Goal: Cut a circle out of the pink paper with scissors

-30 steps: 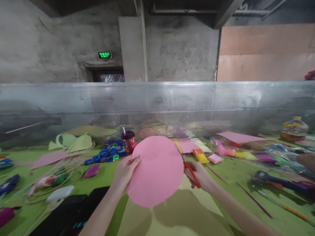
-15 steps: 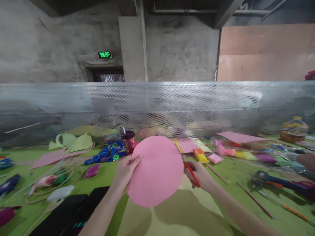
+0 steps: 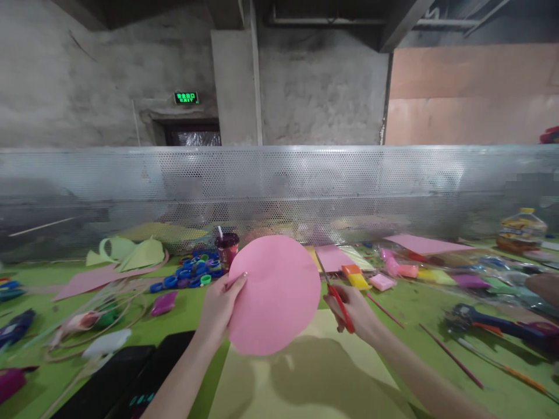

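My left hand pinches the left edge of a round pink paper disc and holds it up above the table. Just right of the disc, my right hand grips red-handled scissors, whose blades point up and back beside the disc's right edge. A pale yellow-green sheet lies flat under both hands.
On the green table lie blue bottle caps, a dark red cup, clay blocks, pink sheets, a glue gun, thin sticks and black items. A perforated metal screen runs along the back.
The pink disc has moved slightly up and left with my left hand. The scissors now stand a little apart from the disc's right edge.
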Demonstrator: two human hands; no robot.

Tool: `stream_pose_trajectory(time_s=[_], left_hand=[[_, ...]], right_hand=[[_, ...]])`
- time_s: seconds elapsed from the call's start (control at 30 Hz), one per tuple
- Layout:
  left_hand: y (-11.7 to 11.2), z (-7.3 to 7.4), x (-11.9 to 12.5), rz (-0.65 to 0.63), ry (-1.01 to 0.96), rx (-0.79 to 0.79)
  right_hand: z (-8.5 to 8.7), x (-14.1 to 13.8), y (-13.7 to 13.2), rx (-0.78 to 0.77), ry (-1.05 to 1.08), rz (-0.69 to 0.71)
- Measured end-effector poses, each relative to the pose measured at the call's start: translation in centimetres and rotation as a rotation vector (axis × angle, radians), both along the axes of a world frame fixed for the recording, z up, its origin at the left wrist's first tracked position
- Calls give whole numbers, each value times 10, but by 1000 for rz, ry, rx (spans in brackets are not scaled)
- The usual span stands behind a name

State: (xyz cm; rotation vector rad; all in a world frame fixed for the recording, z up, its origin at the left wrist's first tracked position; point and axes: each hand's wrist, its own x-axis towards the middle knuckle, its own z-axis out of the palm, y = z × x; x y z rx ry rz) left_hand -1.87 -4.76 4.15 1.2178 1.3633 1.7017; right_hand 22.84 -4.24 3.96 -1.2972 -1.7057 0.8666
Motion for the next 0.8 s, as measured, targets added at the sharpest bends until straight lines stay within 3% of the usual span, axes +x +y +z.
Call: stream_pose_trajectory(time_s=[0.8], left_hand=[[1, -4, 1, -31, 26, 24]], right_hand=[[-2, -2, -2, -59, -36, 32]])
